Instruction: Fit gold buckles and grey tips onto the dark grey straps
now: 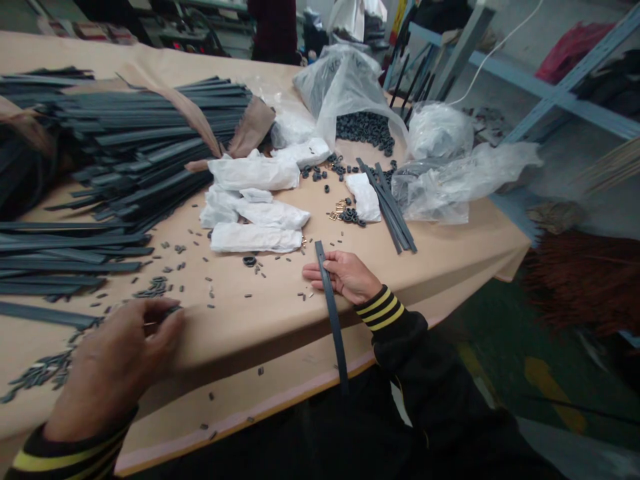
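My right hand (347, 277) holds a dark strap (331, 310) near its upper end, the thumb over it and the fingers beneath. The strap hangs down over the table's front edge toward my lap. At the left, my left hand (127, 353) is over the table with thumb and forefinger pinched round a small dark piece (173, 310), which is mostly hidden. Beside this hand lie a pile of small dark loops (47, 370) and another cluster of them (153, 287). A single strap (47, 313) ends just behind it.
Bundled dark straps (150, 120) cover the back left. White paper packets (257, 237) lie mid-table. Behind them a plastic bag (340, 80) spills black loops (365, 130). Gold buckles (340, 208) and a few straps (387, 207) are right of centre. A person (274, 30) stands beyond the table.
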The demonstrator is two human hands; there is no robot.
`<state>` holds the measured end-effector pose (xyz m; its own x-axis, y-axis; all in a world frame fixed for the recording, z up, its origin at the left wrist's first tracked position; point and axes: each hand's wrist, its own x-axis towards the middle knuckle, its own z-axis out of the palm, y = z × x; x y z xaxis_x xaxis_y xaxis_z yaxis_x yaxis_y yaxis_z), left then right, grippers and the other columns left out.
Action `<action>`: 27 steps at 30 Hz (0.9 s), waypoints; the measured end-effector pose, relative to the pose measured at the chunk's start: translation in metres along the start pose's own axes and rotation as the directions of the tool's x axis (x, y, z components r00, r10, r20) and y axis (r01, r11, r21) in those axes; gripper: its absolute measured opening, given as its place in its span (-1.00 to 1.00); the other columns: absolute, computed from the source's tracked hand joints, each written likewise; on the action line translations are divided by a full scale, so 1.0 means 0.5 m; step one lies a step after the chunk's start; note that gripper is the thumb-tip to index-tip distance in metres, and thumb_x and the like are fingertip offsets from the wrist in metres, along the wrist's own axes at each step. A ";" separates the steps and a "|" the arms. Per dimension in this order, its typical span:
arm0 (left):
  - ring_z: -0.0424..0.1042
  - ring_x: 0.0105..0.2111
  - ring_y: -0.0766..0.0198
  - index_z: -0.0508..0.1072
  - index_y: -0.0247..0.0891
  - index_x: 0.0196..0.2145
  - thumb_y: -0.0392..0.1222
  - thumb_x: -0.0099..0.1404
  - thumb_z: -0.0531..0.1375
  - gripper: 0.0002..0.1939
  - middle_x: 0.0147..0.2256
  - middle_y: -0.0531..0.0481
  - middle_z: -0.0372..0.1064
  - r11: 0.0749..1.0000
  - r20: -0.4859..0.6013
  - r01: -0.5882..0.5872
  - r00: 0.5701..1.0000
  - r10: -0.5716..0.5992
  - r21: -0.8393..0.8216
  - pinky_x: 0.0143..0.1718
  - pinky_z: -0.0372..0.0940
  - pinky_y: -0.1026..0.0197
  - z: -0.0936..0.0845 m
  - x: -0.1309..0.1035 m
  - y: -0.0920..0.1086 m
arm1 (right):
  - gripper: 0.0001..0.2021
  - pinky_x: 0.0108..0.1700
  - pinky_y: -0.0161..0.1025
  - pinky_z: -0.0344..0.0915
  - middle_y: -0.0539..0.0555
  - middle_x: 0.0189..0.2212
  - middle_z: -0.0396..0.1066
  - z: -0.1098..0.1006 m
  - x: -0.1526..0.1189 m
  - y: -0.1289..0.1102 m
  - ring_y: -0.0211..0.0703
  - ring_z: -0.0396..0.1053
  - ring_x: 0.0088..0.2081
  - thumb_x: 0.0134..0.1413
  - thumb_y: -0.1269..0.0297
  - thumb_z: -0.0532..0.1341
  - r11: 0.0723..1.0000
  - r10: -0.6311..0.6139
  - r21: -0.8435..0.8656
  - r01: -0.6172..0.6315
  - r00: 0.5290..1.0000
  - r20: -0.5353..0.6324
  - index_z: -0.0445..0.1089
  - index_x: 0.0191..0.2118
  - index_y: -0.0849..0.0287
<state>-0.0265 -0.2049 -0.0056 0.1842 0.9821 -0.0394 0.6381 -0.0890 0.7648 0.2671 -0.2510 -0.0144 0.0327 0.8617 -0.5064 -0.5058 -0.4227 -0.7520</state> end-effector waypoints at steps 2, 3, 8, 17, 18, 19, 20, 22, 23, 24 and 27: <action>0.31 -0.56 0.18 0.32 -0.11 -0.44 -0.02 0.02 0.18 -0.83 -0.56 0.08 0.30 0.984 -0.063 0.031 0.998 -0.021 0.174 -0.59 0.14 0.22 0.025 -0.008 0.050 | -0.89 -0.41 -0.35 0.40 0.17 -0.33 0.43 0.000 0.000 -0.001 -0.26 0.45 -0.35 0.09 0.57 -0.01 1.000 -0.002 0.005 0.002 1.000 -0.003 0.16 -0.38 0.26; 0.35 -0.54 0.17 0.29 -0.13 -0.42 0.00 0.04 0.16 -0.80 -0.54 0.06 0.34 0.988 -0.024 0.042 0.999 -0.039 0.148 -0.55 0.20 0.19 0.041 -0.012 0.072 | -0.89 -0.41 -0.35 0.40 0.15 -0.35 0.43 0.000 -0.001 -0.002 -0.26 0.45 -0.37 0.08 0.57 -0.01 1.000 -0.001 0.008 0.001 1.000 0.002 0.16 -0.38 0.26; 0.37 -0.56 0.30 0.24 -0.25 -0.30 -0.01 0.11 0.10 -0.73 -0.39 -0.03 0.42 0.969 0.218 0.052 0.976 0.002 -0.241 -0.53 0.31 0.22 0.137 -0.014 0.130 | -0.92 -0.67 -0.51 0.21 -0.07 -0.62 0.28 0.005 -0.002 0.005 -0.47 0.19 -0.70 0.04 0.52 0.03 0.996 -0.082 -0.027 0.082 0.997 0.005 0.18 -0.43 0.26; 0.34 -0.59 0.37 0.25 -0.27 -0.25 -0.07 0.16 0.09 -0.74 -0.37 -0.04 0.41 0.928 0.200 0.042 0.979 0.035 -0.371 -0.59 0.28 0.29 0.189 -0.005 0.119 | -0.87 -0.76 -0.55 0.00 -0.11 -0.64 0.19 -0.014 -0.007 0.011 -0.52 0.04 -0.75 0.08 0.38 0.03 0.969 -0.220 0.107 0.223 0.975 -0.031 0.28 -0.35 0.31; 0.34 -0.59 0.38 0.25 -0.27 -0.25 -0.07 0.16 0.09 -0.75 -0.37 -0.04 0.41 0.923 0.194 0.040 0.980 0.038 -0.382 -0.59 0.28 0.30 0.187 -0.005 0.120 | -0.85 -0.70 -0.51 0.13 -0.06 -0.60 0.26 -0.021 -0.006 0.008 -0.48 0.13 -0.70 0.10 0.40 0.01 0.965 -0.204 0.168 0.203 0.979 -0.009 0.29 -0.34 0.32; 0.33 -0.60 0.39 0.24 -0.27 -0.25 -0.08 0.16 0.10 -0.75 -0.36 -0.03 0.41 0.917 0.190 0.044 0.981 0.035 -0.397 -0.59 0.28 0.31 0.185 -0.006 0.120 | -0.82 -0.60 -0.45 0.26 -0.01 -0.55 0.32 -0.028 -0.004 0.006 -0.43 0.23 -0.64 0.12 0.41 -0.02 0.958 -0.185 0.227 0.176 0.983 0.017 0.30 -0.33 0.33; 0.32 -0.60 0.39 0.24 -0.27 -0.26 -0.09 0.15 0.11 -0.75 -0.36 -0.03 0.41 0.909 0.189 0.055 0.982 0.027 -0.414 -0.60 0.27 0.31 0.184 -0.006 0.121 | -0.80 -0.49 -0.38 0.34 0.04 -0.50 0.37 -0.034 -0.002 0.004 -0.39 0.30 -0.57 0.14 0.41 -0.05 0.949 -0.161 0.282 0.141 0.986 0.048 0.30 -0.31 0.34; 0.32 -0.60 0.40 0.22 -0.27 -0.29 -0.11 0.14 0.13 -0.77 -0.37 -0.02 0.41 0.888 0.198 0.085 0.980 0.007 -0.452 -0.61 0.25 0.33 0.181 -0.005 0.123 | -0.75 -0.29 -0.27 0.38 0.11 -0.41 0.42 -0.045 0.002 0.002 -0.32 0.38 -0.44 0.18 0.41 -0.10 0.927 -0.118 0.368 0.068 0.986 0.115 0.31 -0.28 0.34; 0.32 -0.60 0.40 0.21 -0.27 -0.31 -0.12 0.13 0.14 -0.77 -0.38 -0.02 0.41 0.879 0.206 0.101 0.979 -0.003 -0.466 -0.61 0.25 0.33 0.180 -0.005 0.124 | -0.73 -0.22 -0.24 0.36 0.12 -0.38 0.44 -0.050 0.003 0.002 -0.30 0.40 -0.39 0.19 0.41 -0.12 0.916 -0.107 0.399 0.042 0.984 0.144 0.31 -0.26 0.33; 0.32 -0.60 0.40 0.21 -0.27 -0.33 -0.13 0.12 0.15 -0.78 -0.38 -0.01 0.42 0.874 0.218 0.115 0.976 -0.010 -0.473 -0.61 0.25 0.33 0.179 -0.004 0.126 | -0.72 -0.17 -0.22 0.35 0.12 -0.37 0.45 -0.054 0.004 0.002 -0.29 0.40 -0.36 0.20 0.40 -0.13 0.908 -0.101 0.419 0.022 0.980 0.169 0.31 -0.25 0.33; 0.33 -0.59 0.42 0.21 -0.27 -0.35 -0.15 0.11 0.17 -0.79 -0.39 -0.01 0.42 0.868 0.245 0.140 0.969 -0.023 -0.477 -0.58 0.26 0.34 0.176 -0.002 0.128 | -0.68 -0.11 -0.20 0.32 0.12 -0.33 0.46 -0.062 0.006 0.001 -0.29 0.41 -0.32 0.22 0.40 -0.18 0.895 -0.104 0.447 -0.001 0.972 0.209 0.30 -0.20 0.32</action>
<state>0.0799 -0.2261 -0.0130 0.3470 0.9134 -0.2128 0.2233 0.1399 0.9647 0.2938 -0.2572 -0.0293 -0.0960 0.9404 -0.3263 -0.8378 -0.2534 -0.4836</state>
